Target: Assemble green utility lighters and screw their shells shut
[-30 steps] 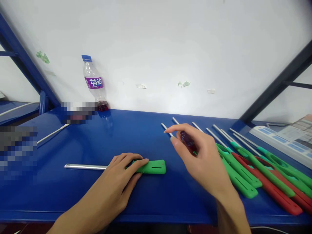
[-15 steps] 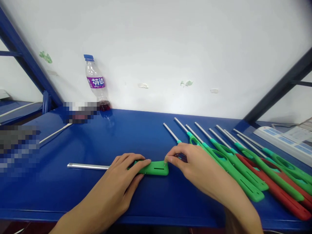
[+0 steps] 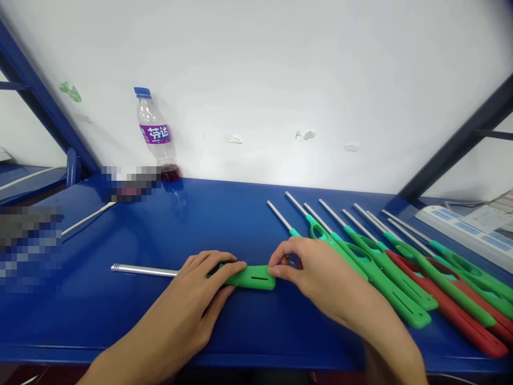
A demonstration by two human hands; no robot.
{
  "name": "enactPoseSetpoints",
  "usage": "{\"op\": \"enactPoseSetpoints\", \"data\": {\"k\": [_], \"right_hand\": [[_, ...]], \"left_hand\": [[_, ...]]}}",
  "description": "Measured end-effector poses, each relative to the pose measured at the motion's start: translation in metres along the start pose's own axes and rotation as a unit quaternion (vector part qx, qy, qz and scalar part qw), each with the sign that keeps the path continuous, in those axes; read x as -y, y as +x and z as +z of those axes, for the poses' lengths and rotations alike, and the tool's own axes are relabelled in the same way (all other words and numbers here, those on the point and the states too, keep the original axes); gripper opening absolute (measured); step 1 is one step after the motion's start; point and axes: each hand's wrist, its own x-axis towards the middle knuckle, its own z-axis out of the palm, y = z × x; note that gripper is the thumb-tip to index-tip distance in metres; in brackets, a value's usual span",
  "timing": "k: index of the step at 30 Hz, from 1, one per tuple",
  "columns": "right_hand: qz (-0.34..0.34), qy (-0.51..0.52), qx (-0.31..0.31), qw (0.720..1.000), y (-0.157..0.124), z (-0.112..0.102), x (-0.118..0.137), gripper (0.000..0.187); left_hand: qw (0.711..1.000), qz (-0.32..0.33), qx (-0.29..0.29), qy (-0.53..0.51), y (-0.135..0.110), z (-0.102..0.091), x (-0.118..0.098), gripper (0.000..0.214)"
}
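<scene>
Head view: a green lighter (image 3: 254, 278) lies on the blue bench (image 3: 224, 224), left of its middle and nearer the front edge, its metal rod (image 3: 142, 270) towards the left edge. The left hand (image 3: 206, 278) is closed over the handle, fingers on the far side, thumb on the near side. The right hand (image 3: 316, 270) has thumb and forefinger drawn together at the handle's right end; whether they pinch anything cannot be told, and a dark thing (image 3: 294, 262) in its curl is mostly hidden. Beyond, a row of lighters (image 3: 398, 302), green with red among them, slants from the back edge to the front right corner. A power strip (image 3: 468, 230) lies by the back right corner; a bottle (image 3: 156, 133) stands at the back edge, towards the left.
</scene>
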Motion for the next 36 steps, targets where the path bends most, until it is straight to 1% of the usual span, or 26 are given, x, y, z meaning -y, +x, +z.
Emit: {"op": "enactPoseSetpoints", "data": {"k": [6,11,15,18,23,25,29,33,36], "right_hand": [[-0.013,-0.005,0.004,1.0,0.0046,0.0022,-0.0017,0.015],[-0.026,0.04,-0.002,0.999,0.001,-0.0013,0.0051,0.017],[-0.028,0.07,-0.039,0.996,0.0033,-0.0025,0.0077,0.016],[-0.034,0.068,-0.061,0.995,0.0069,0.0004,0.006,0.02],[-0.048,0.056,-0.055,0.996,0.0072,0.0049,0.0044,0.023],[-0.055,0.057,-0.059,0.995,0.0064,0.0051,0.0046,0.026],[-0.065,0.054,-0.066,0.994,0.006,0.0037,0.0054,0.028],[-0.055,0.05,-0.067,0.995,0.0068,0.0037,0.0043,0.028],[-0.066,0.037,-0.053,0.996,0.0057,0.0055,0.0028,0.031]], "left_hand": [[1.0,0.002,0.005,0.0,0.0016,-0.0015,-0.0008,0.038],[1.0,-0.005,0.008,-0.007,0.0026,-0.0017,-0.0013,0.038],[1.0,-0.005,0.006,-0.006,0.0019,-0.002,-0.0022,0.038],[1.0,-0.003,0.001,-0.004,0.0011,-0.0003,-0.0013,0.038],[1.0,-0.004,-0.007,-0.002,0.0008,0.0026,0.0014,0.04],[1.0,-0.003,-0.004,0.0,0.0011,0.002,0.0009,0.039],[1.0,0.0,-0.021,0.005,0.001,-0.0004,-0.0011,0.039],[1.0,0.001,-0.006,0.009,0.0007,-0.001,0.0005,0.038],[1.0,0.015,-0.025,-0.005,-0.0004,0.001,0.0042,0.038]]}}
